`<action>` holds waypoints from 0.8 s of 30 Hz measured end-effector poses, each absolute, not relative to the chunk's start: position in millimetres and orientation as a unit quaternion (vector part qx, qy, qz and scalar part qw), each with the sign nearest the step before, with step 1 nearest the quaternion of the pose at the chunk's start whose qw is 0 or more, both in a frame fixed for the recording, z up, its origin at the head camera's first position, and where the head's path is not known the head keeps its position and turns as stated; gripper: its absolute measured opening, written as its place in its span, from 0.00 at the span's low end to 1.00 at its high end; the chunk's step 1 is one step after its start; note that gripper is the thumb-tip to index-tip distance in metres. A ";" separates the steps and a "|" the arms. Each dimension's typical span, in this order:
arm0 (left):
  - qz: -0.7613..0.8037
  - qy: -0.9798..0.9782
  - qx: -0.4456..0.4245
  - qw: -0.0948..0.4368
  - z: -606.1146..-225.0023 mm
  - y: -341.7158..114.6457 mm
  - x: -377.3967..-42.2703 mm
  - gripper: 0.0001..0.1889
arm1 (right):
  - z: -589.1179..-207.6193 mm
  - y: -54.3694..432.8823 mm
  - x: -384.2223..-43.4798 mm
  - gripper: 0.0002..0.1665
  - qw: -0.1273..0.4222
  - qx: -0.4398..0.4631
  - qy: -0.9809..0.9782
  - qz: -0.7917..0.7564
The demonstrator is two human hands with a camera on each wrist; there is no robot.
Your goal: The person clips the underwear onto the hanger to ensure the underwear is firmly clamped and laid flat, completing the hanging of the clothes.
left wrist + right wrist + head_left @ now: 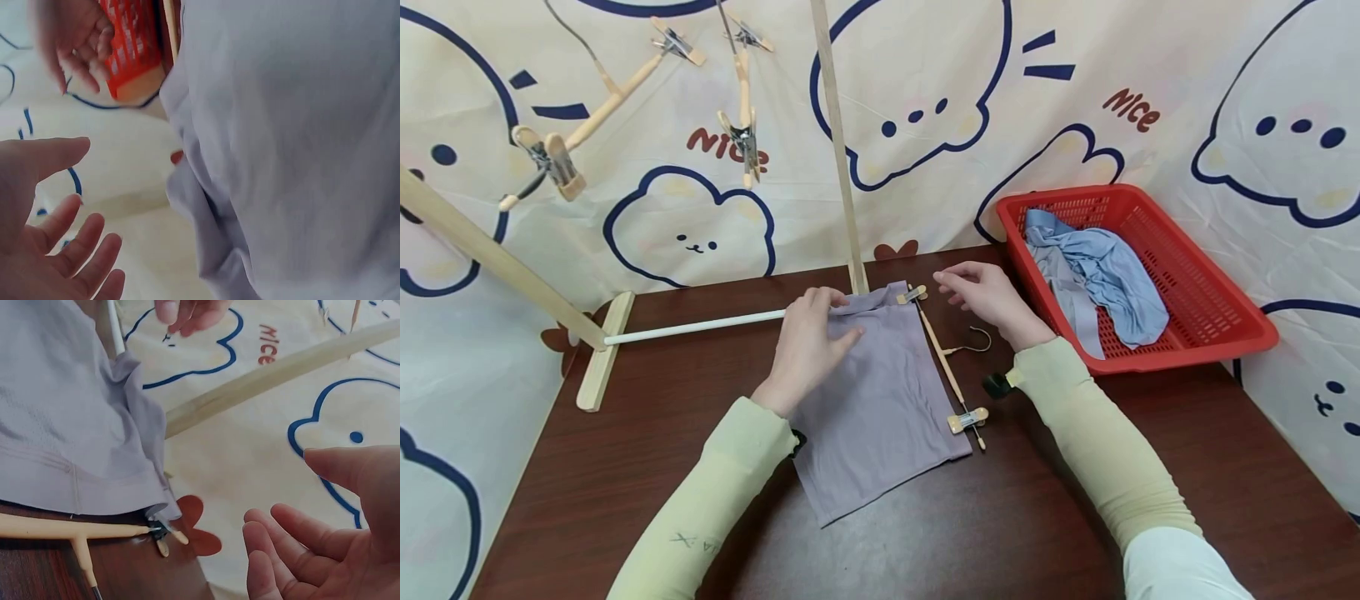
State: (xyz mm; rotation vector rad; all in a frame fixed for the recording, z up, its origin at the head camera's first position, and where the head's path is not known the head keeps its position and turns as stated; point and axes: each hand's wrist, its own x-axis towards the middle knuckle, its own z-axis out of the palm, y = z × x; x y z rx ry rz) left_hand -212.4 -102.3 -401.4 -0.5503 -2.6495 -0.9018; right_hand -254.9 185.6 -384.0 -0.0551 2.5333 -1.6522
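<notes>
A lilac garment (880, 392) with a wide stitched band lies flat on the table. Along its right edge runs a wooden clip hanger (942, 354), its metal hook (981, 340) pointing right. The far clip (913, 294) and the near clip (967, 420) both sit on that edge. My left hand (808, 346) is over the garment's far left part, thumb apart from the fingers; the left wrist view shows nothing in its grasp. To the right of the far clip hovers my right hand (988, 300), fingers loosely bent and holding nothing in the right wrist view (325, 544).
A red basket (1210, 350) holding crumpled blue and grey cloth (1101, 275) stands at the back right. At the left and back rises a wooden rack (838, 150) with a white lower bar (696, 326). Clip hangers (617, 96) hang at the upper left.
</notes>
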 end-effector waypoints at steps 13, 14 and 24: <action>-0.271 -0.915 -0.281 0.100 -414.4 -81.4 -176.7 0.29 | -368.7 193.0 -220.0 0.26 0.083 -0.057 0.829 -0.550; -0.270 -0.914 -0.290 0.094 -415.4 -79.6 -174.2 0.29 | -367.8 193.4 -217.3 0.25 0.087 -0.058 0.829 -0.550; -0.246 -0.897 -0.364 0.041 -425.9 -56.2 -145.1 0.26 | -368.7 199.1 -190.4 0.23 0.124 -0.096 0.850 -0.504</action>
